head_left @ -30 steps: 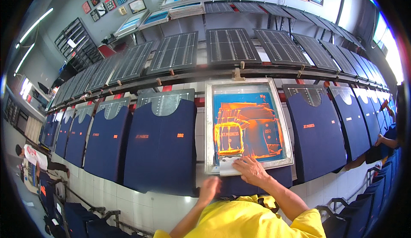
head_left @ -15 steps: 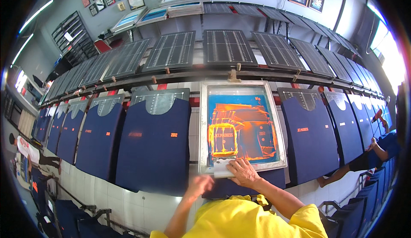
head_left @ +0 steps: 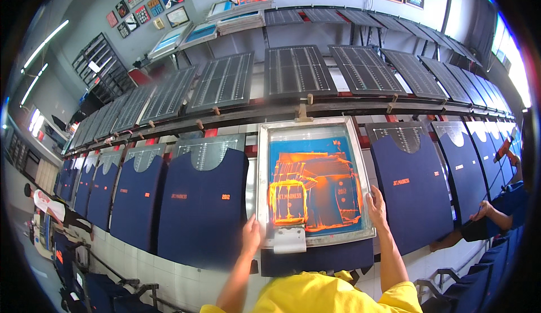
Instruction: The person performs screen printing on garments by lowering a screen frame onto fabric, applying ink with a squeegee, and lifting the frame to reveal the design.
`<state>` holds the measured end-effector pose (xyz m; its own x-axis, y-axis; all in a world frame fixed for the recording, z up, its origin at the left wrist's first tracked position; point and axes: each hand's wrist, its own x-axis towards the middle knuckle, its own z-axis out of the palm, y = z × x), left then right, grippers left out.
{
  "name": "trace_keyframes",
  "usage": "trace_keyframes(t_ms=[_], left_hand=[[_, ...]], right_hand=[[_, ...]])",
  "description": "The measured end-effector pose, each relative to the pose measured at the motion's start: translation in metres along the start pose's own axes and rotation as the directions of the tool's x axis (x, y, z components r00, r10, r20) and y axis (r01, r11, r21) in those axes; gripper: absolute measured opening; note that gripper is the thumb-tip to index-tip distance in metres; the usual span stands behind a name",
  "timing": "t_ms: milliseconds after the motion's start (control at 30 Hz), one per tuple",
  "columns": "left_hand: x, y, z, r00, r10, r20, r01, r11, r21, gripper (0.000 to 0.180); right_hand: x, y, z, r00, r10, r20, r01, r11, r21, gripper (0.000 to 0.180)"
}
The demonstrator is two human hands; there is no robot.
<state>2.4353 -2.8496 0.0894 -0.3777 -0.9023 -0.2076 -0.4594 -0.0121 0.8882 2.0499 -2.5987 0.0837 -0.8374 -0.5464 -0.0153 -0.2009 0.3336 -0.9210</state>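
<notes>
A silk-screen frame (head_left: 365, 169) with pale metal edges lies in front of me over a navy T-shirt (head_left: 324, 258) stretched on a board. Its blue mesh carries smears and ridges of orange ink (head_left: 331, 176). At the frame's left side, near the lower corner, my left hand (head_left: 251, 236) grips the edge, slightly blurred. My right hand (head_left: 377, 207) holds the opposite edge, a little higher up. Between them a squeegee (head_left: 290, 240) with a pale handle rests untouched on the near-left part of the frame, its blade end next to the ink.
Navy T-shirts (head_left: 203, 200) (head_left: 408, 186) with small orange prints lie on boards to both sides. Beyond a dark rail (head_left: 225, 114) stand bare dark boards (head_left: 298, 70). At the right a co-worker's hand (head_left: 483, 210) shows; another person (head_left: 56, 206) stands far left.
My right hand has let go of the squeegee and moved to the frame's right edge. My left hand has come up to the left edge. The squeegee now lies free on the frame.
</notes>
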Motion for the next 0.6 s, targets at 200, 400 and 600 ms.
trace_keyframes(t_ms=[200, 400, 600], left_hand=[[-0.003, 0.005, -0.001, 1.0, 0.021, -0.005, -0.021, 0.997, -0.073, 0.043], [-0.001, 0.001, -0.003, 0.997, 0.064, -0.044, -0.067, 0.994, -0.086, 0.04], [0.001, -0.002, 0.004, 0.998, -0.005, -0.06, 0.0, 0.995, -0.095, 0.04]], right_hand=[[0.002, 0.009, -0.001, 0.985, -0.146, 0.09, 0.102, 0.921, 0.376, 0.058], [-0.002, -0.003, -0.014, 0.98, -0.141, 0.142, 0.058, 0.88, 0.472, 0.061], [-0.001, 0.005, -0.004, 0.982, -0.147, 0.122, 0.089, 0.917, 0.388, 0.058]])
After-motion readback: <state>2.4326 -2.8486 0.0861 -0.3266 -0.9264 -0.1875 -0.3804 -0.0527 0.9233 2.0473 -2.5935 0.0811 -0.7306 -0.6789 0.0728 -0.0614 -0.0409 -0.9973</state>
